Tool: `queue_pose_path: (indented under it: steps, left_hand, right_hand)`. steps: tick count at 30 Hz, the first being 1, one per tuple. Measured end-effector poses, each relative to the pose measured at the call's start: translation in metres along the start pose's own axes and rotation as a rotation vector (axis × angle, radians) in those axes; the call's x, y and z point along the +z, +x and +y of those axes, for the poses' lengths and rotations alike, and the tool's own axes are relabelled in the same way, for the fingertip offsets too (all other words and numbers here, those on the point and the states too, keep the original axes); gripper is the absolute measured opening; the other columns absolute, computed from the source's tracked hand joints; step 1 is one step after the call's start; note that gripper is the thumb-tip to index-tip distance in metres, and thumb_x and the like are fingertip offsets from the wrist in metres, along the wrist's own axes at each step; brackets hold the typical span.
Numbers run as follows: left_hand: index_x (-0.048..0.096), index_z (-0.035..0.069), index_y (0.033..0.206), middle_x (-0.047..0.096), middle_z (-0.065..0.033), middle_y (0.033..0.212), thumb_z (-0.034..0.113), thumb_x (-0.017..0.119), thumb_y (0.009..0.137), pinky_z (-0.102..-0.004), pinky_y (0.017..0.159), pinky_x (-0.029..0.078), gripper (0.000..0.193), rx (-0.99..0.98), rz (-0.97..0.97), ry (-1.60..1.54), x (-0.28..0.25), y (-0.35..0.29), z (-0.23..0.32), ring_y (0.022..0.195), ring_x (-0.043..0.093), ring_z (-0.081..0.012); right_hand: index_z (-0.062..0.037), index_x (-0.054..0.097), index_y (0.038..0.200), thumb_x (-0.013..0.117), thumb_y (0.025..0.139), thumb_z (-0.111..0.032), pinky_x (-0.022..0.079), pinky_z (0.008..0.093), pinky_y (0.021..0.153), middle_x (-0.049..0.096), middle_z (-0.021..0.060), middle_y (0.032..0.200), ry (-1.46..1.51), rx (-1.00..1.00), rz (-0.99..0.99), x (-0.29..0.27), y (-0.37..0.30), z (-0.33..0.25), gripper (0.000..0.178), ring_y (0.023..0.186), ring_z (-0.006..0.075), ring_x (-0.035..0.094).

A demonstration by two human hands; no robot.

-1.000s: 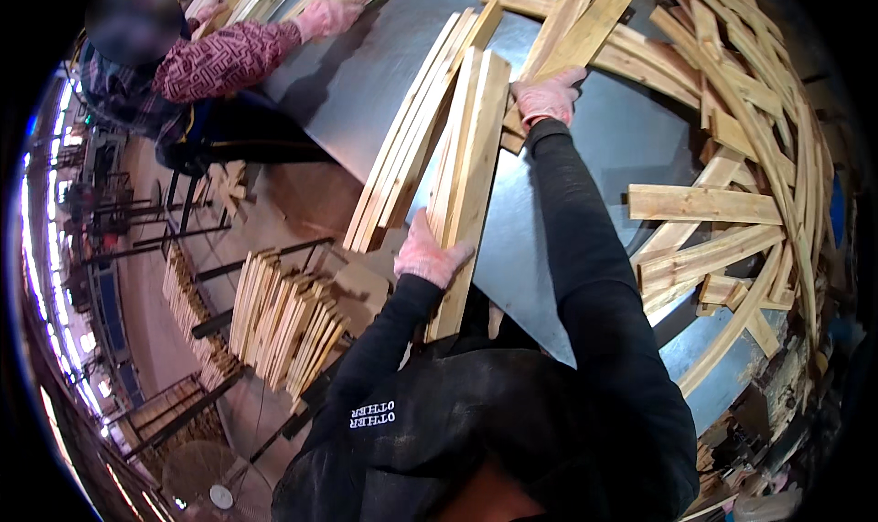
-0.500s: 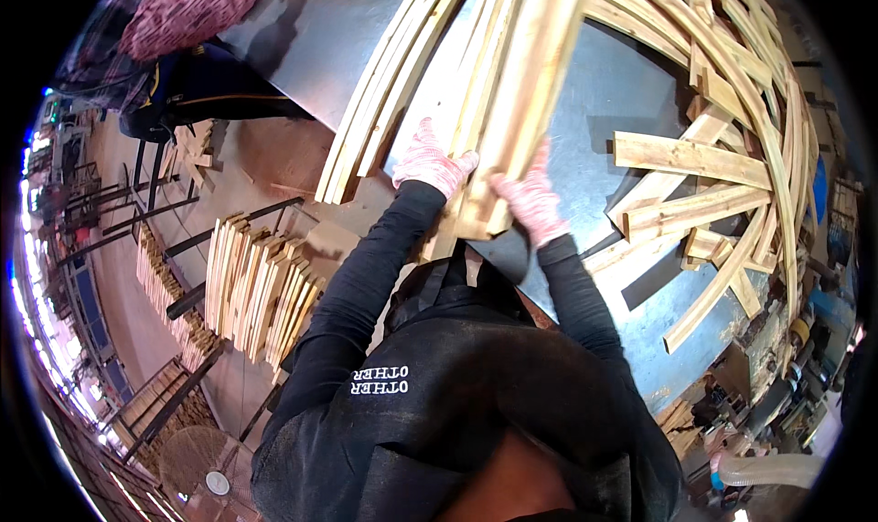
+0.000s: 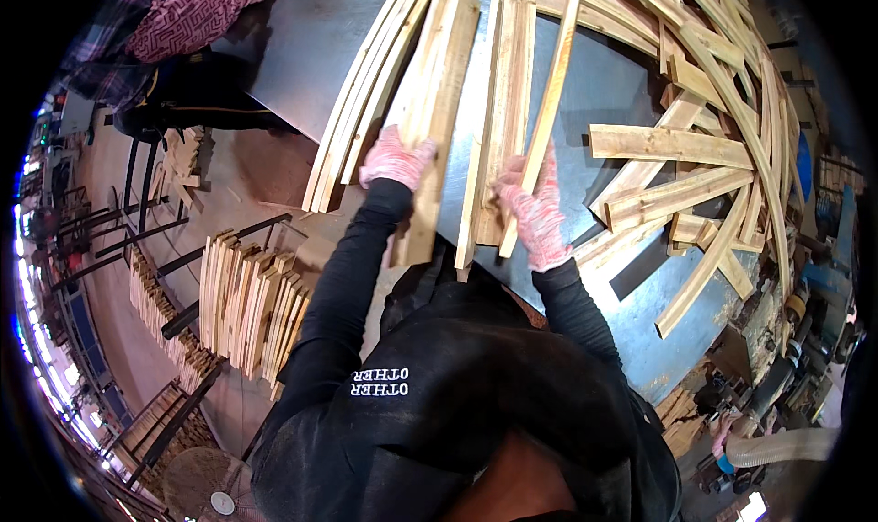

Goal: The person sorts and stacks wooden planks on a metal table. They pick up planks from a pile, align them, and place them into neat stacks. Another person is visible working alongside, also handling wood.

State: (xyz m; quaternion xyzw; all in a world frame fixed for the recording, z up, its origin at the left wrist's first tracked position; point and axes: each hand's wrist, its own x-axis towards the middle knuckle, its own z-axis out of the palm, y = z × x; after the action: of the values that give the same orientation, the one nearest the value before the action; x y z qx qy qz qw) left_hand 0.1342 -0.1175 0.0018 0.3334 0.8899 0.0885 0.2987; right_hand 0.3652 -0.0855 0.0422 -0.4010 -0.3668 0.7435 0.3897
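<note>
My left hand [image 3: 399,157], in a pink-and-white glove, is closed on the left edge of a wooden board [image 3: 443,101], which seems to lie along another piece. My right hand [image 3: 534,211], gloved the same way, grips a narrow wooden strip [image 3: 554,83] turned on its edge, tilted with its far end to the right. Between the two hands, several wooden slats [image 3: 501,111] lie side by side, their near ends at the edge of the metal table [image 3: 576,92]. The fingertips under the board are hidden.
Long wooden strips [image 3: 361,92] lie left of my left hand. A jumbled heap of boards [image 3: 677,147] covers the table's right side. Another person's patterned sleeve [image 3: 187,24] is at upper left. Stacked slats [image 3: 247,303] rest on a metal rack at lower left.
My left hand has moved slightly left with a board, away from the right hand. The wood in my right hand now shows as a narrow strip on edge, and slats between the hands are uncovered.
</note>
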Motion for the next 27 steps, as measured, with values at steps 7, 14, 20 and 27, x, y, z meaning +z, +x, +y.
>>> queue_pose_path:
  steps: [7, 14, 20, 27]
  left_hand:
    - [0.043, 0.0, 0.136, 0.06, -0.0251, 0.114, 0.038, 0.072, 0.08, -0.0452, 0.082, 0.052, 0.073, 0.501, 0.573, 0.401, -0.035, 0.01, -0.028, 0.094, 0.063, -0.0391]
    - [0.047, 0.002, 0.13, 0.058, -0.0227, 0.118, 0.042, 0.074, 0.075, -0.0465, 0.089, 0.049, 0.073, 0.16, -0.07, 0.196, 0.018, -0.066, 0.039, 0.111, 0.06, -0.0356]
    - [0.057, 0.0, 0.116, 0.067, -0.0232, 0.105, 0.032, 0.068, 0.077, -0.0412, 0.091, 0.049, 0.051, 0.117, -0.286, -0.27, 0.072, -0.037, 0.01, 0.1, 0.064, -0.0385]
    - [0.045, -0.007, 0.133, 0.059, -0.0296, 0.123, 0.057, 0.066, 0.082, -0.0396, 0.097, 0.045, 0.085, 0.148, -0.248, -0.409, 0.071, -0.043, -0.036, 0.117, 0.057, -0.0381]
  right_hand:
    - [-0.0224, 0.011, 0.157, 0.057, 0.078, 0.012, 0.053, 0.0264, 0.078, 0.051, 0.004, 0.111, -0.02, 0.073, 0.031, -0.008, -0.014, 0.033, 0.098, 0.092, 0.0128, 0.055]
    - [-0.0221, 0.011, 0.157, 0.058, 0.081, 0.01, 0.053, 0.0255, 0.077, 0.052, 0.0035, 0.112, -0.034, 0.001, 0.031, -0.027, -0.013, 0.037, 0.095, 0.089, 0.0118, 0.056]
    - [-0.0065, 0.007, 0.155, 0.065, 0.087, -0.023, 0.047, 0.0369, 0.094, 0.052, 0.0213, 0.132, -0.767, 0.121, -0.046, 0.002, -0.025, 0.037, 0.091, 0.115, 0.0289, 0.055]
    - [-0.0012, 0.039, 0.145, 0.045, 0.096, -0.05, 0.036, 0.0423, 0.109, 0.047, 0.0254, 0.14, -1.494, 0.026, -0.365, 0.024, -0.012, 0.011, 0.069, 0.131, 0.0357, 0.046]
